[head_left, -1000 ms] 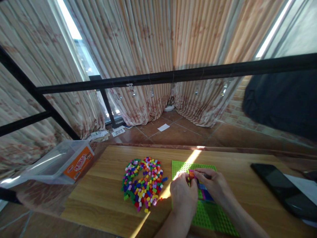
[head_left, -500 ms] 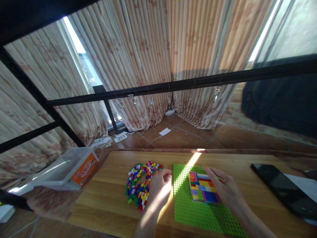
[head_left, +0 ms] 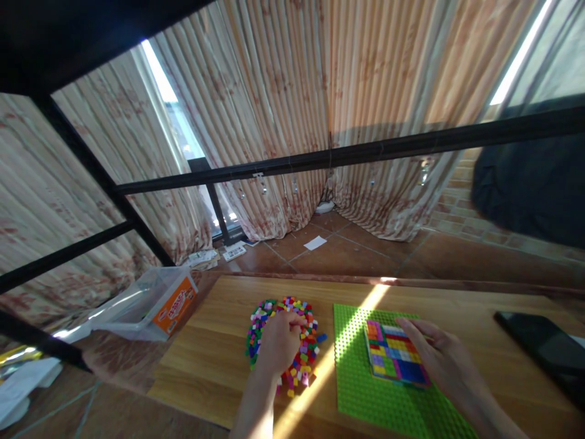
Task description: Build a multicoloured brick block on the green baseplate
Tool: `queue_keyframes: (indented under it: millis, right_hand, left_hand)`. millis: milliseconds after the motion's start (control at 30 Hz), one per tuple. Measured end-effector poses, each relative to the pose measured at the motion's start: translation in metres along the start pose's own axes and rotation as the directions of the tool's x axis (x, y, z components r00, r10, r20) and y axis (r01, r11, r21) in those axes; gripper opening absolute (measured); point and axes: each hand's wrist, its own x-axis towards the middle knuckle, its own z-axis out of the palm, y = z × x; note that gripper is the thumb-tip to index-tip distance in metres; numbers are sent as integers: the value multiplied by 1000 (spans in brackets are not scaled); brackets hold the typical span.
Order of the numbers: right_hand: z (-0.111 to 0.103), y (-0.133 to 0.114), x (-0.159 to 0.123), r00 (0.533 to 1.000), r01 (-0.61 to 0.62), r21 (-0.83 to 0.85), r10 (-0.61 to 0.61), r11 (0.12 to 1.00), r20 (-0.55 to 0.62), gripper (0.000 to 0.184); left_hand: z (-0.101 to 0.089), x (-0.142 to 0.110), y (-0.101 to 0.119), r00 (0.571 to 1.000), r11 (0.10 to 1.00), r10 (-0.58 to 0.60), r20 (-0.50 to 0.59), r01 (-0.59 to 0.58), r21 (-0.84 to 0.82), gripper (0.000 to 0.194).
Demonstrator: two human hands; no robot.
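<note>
My left hand [head_left: 280, 342] is over the pile of small coloured bricks [head_left: 304, 360] on the wooden table. Its fingers are curled down among the bricks, and their tips are too small to show any piece between them. Further right, a flat panel of multicoloured bricks [head_left: 393, 353] lies on a green studded baseplate [head_left: 356, 390]. Beside the panel's right edge is my right hand [head_left: 441, 350]. Thumb and forefinger reach out toward the panel's upper right corner, slightly apart, and the hand covers part of that side.
A black phone-like slab [head_left: 539, 344] lies at the table's right. To the left, on the floor, stands a clear plastic bin [head_left: 150, 305] with an orange label. A dark metal bar [head_left: 311, 161] crosses in front of the curtains [head_left: 274, 79]. Papers [head_left: 235, 250] lie on the floor.
My left hand has moved from the pile's right side to over its middle, fingers lower among the bricks. My right hand stays at the panel. The whole view has shifted slightly rightward.
</note>
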Motion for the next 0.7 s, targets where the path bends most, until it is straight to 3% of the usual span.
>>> queue_keyframes:
  millis: [167,467,700]
  right_hand:
    - [-2,2,1,1000,4,-16,-4,1000,-18,43]
    - [-3,6,2,999,-17,11,17,1000,-32,43]
    - [-4,2,2,999,-53,16,53,998,-4,45]
  left_hand:
    - [-13,4,-6,999,998,-40,-18,41,53,27]
    - [-2,2,-1,1000,998,0,-28,2,69,24]
    - [-12,7,-20,994,996,-75,-77,78,47,25]
